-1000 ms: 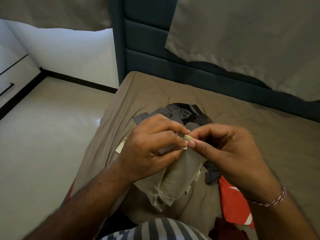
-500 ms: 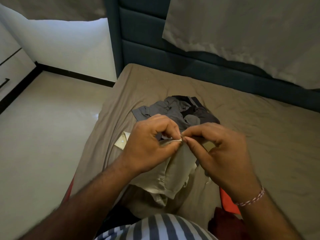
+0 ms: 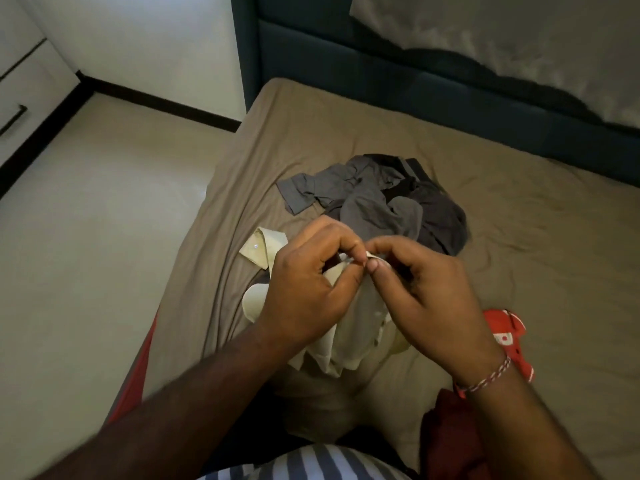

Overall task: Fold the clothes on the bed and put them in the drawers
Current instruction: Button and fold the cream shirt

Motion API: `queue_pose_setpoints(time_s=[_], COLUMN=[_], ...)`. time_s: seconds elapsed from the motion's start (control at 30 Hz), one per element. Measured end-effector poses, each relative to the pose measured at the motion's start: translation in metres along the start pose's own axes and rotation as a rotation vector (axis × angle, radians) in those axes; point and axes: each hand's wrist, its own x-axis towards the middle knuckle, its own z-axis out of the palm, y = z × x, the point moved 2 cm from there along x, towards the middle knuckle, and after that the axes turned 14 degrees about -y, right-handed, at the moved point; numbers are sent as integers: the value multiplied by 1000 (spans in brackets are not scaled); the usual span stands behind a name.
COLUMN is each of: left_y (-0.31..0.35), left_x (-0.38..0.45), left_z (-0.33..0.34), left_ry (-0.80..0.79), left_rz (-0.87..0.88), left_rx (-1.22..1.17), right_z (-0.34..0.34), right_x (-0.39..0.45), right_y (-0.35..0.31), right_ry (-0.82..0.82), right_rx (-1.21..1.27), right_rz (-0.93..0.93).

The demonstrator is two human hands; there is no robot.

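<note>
Cream cotton, a pale shirt (image 3: 349, 327), hangs bunched over the near edge of the bed (image 3: 519, 237) in the head view, its buttoned cuff (image 3: 261, 247) lying flat on the tan sheet to the left. Both hands meet above it: the left hand (image 3: 304, 289) pinches a small fold of the shirt's edge between thumb and forefinger, and the right hand (image 3: 426, 289) pinches the same edge just beside it, fingertips touching. A heap of grey clothes (image 3: 377, 199) lies beyond the hands, apart from the shirt. A red garment (image 3: 509, 341) sits to the right, near the right wrist.
</note>
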Motion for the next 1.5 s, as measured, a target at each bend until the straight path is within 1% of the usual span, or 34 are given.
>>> queue_pose_setpoints(time_s=[0.07,0.1,0.2,0.27,0.33,0.43,0.5,0.57,0.6,0.67,0.73,0.83,0.9,0.97,1.1,1.13,1.2,1.3,1.43,1.5], left_y=[-12,-18,-35,-45,-54,-71,-83,-92,-97,-104,-108,-106,-101,-93,-66,-60,-46,-17,23,38], left_x=[-3,-5,-11,-20,-29,-46,-60,-73,-83,-102,-117,-139,-149,-160,-176,-178,-180,-186,-201,-207], left_z=[-1,-2,-11,-20,-29,-41,-46,-47,-45,-40,-38,-44,-50,-52,-52,-49,-40,-21,-2,4], left_ry=[-28,-78,-298,-352,-329,-230,-148,-86,-54,1,59,107,102,129,300,319,279,142,55,36], left_rz=[0,7,7,-4,-8,-23,-14,-17,-21,-73,-131,-102,-62,-6,55,62,66,130,223,318], left_rx=[59,112,245,295,354,398,331,212,149,16,-74,-64,-12,48,20,11,-38,-152,-91,-56], right_z=[8,14,21,25,28,36,44,51,57,69,77,85,88,91,93,93,95,99,102,104], right_x=[3,3,1,-5,-15,-34,-46,-57,-65,-81,-94,-114,-123,-135,-160,-163,-170,-179,-192,-198], right_y=[15,22,40,47,53,62,67,72,76,81,83,75,70,61,40,35,22,3,-18,-24], right_ry=[-13,-19,-61,-103,-100,-49,-54,-61,-40,15,37,33,36,44,15,2,-8,-14,-15,-19], right_rx=[55,77,184,256,364,516,587,648,654,660,693,704,678,654,649,663,683,717,823,854], right_rz=[64,86,127,136,140,152,139,133,137,165,179,168,177,175,131,115,78,10,-45,-48])
